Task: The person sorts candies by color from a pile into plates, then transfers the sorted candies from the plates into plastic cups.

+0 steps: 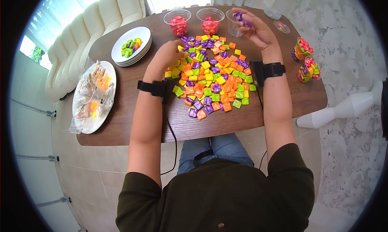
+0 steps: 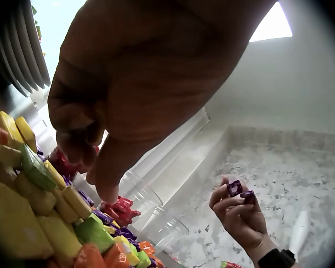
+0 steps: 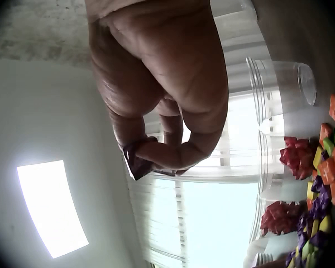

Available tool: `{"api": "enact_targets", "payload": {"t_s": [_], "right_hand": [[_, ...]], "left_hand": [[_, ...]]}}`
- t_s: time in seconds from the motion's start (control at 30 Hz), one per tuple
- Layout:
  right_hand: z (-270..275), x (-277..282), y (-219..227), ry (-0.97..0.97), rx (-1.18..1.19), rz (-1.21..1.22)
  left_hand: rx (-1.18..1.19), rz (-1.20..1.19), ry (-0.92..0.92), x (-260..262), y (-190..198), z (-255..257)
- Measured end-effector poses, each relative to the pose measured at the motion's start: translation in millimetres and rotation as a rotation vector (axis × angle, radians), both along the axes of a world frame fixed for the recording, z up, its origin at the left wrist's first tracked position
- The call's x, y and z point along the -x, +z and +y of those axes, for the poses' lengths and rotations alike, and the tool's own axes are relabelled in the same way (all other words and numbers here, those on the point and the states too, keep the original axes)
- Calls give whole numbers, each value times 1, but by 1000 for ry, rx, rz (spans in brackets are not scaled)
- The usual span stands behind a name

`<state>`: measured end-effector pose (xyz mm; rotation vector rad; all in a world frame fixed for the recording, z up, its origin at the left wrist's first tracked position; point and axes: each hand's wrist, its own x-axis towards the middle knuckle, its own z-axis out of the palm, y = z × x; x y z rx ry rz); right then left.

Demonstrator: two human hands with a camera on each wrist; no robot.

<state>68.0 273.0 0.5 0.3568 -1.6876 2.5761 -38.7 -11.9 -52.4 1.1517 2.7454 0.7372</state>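
Between the thumb and fingers of my right hand point(image 1: 258, 33) are purple-wrapped candies point(image 2: 234, 188), raised beside an empty clear plastic cup point(image 1: 233, 29). My left hand point(image 1: 165, 57) reaches down at the left upper side of a spread pile of wrapped candies point(image 1: 216, 77) in orange, yellow, green and purple. Its fingers point(image 2: 78, 125) curl inward with the thumb low over the pile; I cannot tell whether they hold a candy. Two more clear cups, the left cup point(image 1: 166, 18) and the middle cup point(image 1: 199, 18), contain red candies.
A stack of white plates point(image 1: 121, 34) with a few candies on top stands left. Near it lies an oval white platter point(image 1: 110, 68) bearing plastic-bagged items. At the right edge are two filled candy cups point(image 1: 308, 70) and a clear lid point(image 1: 281, 27). Cables point(image 1: 173, 131) trail from the wrist cameras.
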Motion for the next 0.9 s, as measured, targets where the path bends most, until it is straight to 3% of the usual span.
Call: {"api": "enact_targets", "payload": {"t_s": [0.03, 0.13, 0.23, 0.33, 0.37, 0.43, 0.5, 0.57, 0.67, 0.8, 0.9], "right_hand": [[5, 2, 0, 60, 184, 24], [1, -2, 2, 22, 224, -96], [11, 13, -18, -50, -268, -172], [-7, 14, -34, -172, -1228, -77], [-4, 19, -44, -50, -1362, 10], [-18, 10, -41, 22, -1418, -214], [-27, 9, -42, 45, -1410, -369], [-30, 8, -43, 25, -1438, -333], [-27, 14, -51, 43, -1526, -233], [-27, 14, -50, 33, -1516, -275], [-26, 7, -34, -102, -1471, 6]], "left_hand": [[9, -30, 13, 0, -5, 0], [110, 26, 20, -2, -11, 3], [150, 31, 31, -6, -4, 3], [174, -65, 36, -9, 8, 3], [54, -139, -4, -7, 7, 2], [-185, -286, -85, -2, 9, 0], [-535, -739, -126, -5, 18, 3], [-840, -1097, -197, -10, 29, 4], [-1108, -1561, -427, -12, 35, 7], [-1260, -1731, -345, -23, 37, 16], [-1325, -1819, -140, -26, 31, 24]]}}
